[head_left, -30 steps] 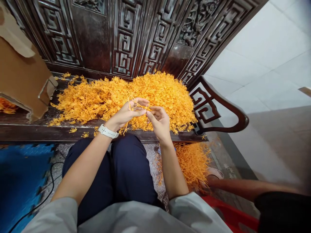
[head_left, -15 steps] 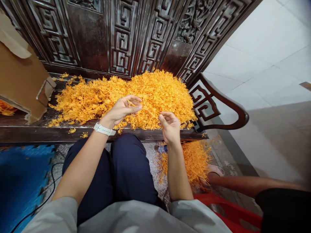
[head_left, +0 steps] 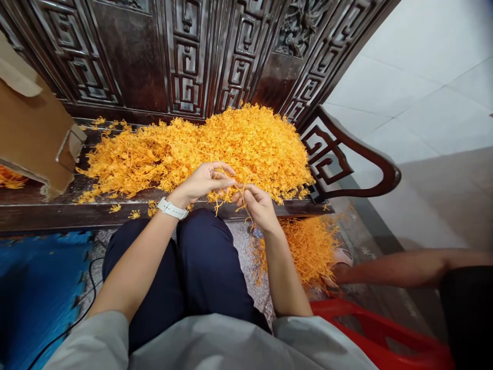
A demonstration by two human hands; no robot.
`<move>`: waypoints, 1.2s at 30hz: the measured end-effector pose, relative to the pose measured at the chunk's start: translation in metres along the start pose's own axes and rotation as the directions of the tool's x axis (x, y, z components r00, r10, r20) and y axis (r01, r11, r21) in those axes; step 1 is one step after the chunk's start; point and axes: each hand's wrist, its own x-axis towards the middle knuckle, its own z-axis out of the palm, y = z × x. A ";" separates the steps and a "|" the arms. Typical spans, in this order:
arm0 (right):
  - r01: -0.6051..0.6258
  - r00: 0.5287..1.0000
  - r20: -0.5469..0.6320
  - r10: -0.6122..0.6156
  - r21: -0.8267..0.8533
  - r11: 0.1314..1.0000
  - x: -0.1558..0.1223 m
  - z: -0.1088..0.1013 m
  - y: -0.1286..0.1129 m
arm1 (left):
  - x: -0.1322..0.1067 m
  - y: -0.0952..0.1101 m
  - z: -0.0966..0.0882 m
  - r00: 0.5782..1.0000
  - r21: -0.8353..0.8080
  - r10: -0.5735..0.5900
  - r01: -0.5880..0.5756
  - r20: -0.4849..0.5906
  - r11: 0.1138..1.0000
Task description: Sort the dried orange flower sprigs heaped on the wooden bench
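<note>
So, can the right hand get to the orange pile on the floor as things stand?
Probably yes. The right hand is near the floor pile with nothing between them; it only pinches an orange sprig shared with the left hand.

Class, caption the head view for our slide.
Left hand and right hand pinch an orange sprig before the heap on a carved bench.

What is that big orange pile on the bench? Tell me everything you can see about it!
The orange pile is a fluffy heap of countless thin, branching sprigs, plastic-looking. It lies on the dark wooden bench, leaning against its carved back, tallest near the armrest, with loose bits strewn leftward. At its front edge the left hand and right hand pinch one sprig.
</note>
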 end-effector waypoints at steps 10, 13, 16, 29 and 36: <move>0.027 0.938 -0.346 0.012 0.108 0.994 -0.021 -0.033 0.002 | -0.005 0.009 -0.021 0.996 -0.008 -0.024 0.023 -0.090 1.000; 0.037 0.931 -0.366 -0.018 0.043 0.998 -0.034 -0.049 -0.002 | -0.004 0.009 -0.020 0.996 0.015 -0.046 0.047 -0.079 0.999; 0.088 0.935 -0.350 -0.062 0.059 0.994 -0.052 -0.073 -0.008 | -0.004 0.011 -0.018 0.993 0.052 -0.077 0.082 -0.087 0.995; 0.114 0.598 -0.745 0.296 0.444 0.889 -0.149 -0.168 0.137 | -0.015 0.033 -0.034 0.927 0.209 0.100 -0.024 -0.362 0.978; -0.106 0.726 -0.485 0.487 0.621 0.777 -0.128 -0.121 0.140 | -0.020 0.036 -0.068 0.853 0.306 0.190 -0.037 -0.486 0.951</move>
